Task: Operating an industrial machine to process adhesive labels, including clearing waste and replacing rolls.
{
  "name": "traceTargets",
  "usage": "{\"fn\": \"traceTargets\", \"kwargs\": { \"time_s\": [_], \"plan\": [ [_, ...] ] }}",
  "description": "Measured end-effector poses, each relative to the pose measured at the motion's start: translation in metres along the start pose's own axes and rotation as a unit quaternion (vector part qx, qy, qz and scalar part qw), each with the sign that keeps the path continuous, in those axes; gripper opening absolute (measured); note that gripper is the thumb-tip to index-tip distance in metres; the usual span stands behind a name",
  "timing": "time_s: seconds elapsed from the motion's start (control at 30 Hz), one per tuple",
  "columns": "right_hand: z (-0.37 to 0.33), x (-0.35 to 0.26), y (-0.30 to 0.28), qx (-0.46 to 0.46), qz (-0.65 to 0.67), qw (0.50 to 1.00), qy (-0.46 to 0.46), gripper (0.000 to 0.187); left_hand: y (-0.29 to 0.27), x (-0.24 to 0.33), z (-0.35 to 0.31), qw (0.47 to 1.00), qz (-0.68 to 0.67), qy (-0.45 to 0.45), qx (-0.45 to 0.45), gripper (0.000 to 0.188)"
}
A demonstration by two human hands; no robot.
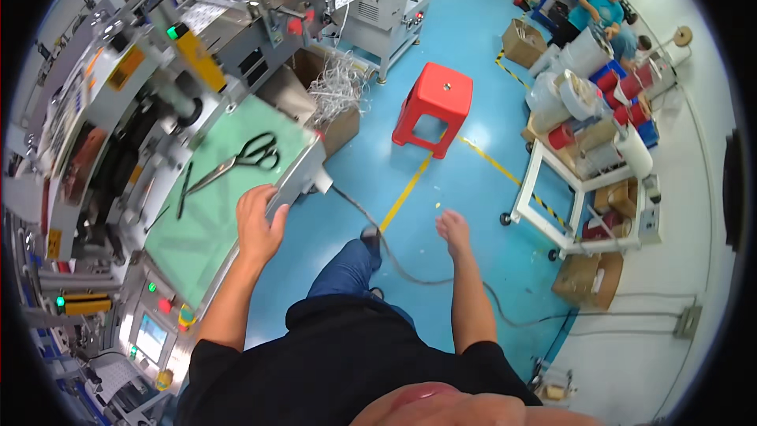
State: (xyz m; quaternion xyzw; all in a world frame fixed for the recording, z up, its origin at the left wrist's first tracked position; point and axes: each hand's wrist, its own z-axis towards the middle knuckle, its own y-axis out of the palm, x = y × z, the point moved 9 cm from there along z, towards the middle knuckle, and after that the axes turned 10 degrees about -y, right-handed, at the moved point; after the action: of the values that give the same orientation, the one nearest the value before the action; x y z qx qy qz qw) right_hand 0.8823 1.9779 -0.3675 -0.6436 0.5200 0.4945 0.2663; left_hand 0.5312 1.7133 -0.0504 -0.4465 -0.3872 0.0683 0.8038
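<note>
My left hand (260, 225) is at the near edge of a machine table with a green mat (217, 225). Its thumb stands apart from the fingers, and nothing shows in it. Just beyond it on the mat lies a large pair of black-handled scissors (236, 164), its blades pointing left. A thin black tool (184, 191) lies beside the blades. My right hand (452, 230) hangs over the blue floor with its fingers curled in and nothing seen in them. Ahead of both hands stands a red plastic stool (436, 102).
A cardboard box of white strip scraps (339, 95) stands beside the machine. A grey cable (414, 278) crosses the floor near my feet. At the right is a white wheeled frame (528, 181) by stacked rolls (579, 95). Beyond, a person in turquoise (603, 6) and another person work.
</note>
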Motion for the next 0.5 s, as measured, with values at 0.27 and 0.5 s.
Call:
{"fn": "traceTargets", "kwargs": {
  "time_s": [0.27, 0.5],
  "plan": [
    [0.311, -0.128, 0.040, -0.091, -0.166, 0.980, -0.055, 0.031, 0.104, 0.024, 0.133, 0.999, 0.039, -0.009, -0.014, 0.029],
    [0.440, -0.063, -0.026, -0.085, -0.290, 0.935, 0.184, 0.025, 0.133, -0.004, 0.188, 0.938, 0.246, -0.238, 0.060, 0.053]
  ]
}}
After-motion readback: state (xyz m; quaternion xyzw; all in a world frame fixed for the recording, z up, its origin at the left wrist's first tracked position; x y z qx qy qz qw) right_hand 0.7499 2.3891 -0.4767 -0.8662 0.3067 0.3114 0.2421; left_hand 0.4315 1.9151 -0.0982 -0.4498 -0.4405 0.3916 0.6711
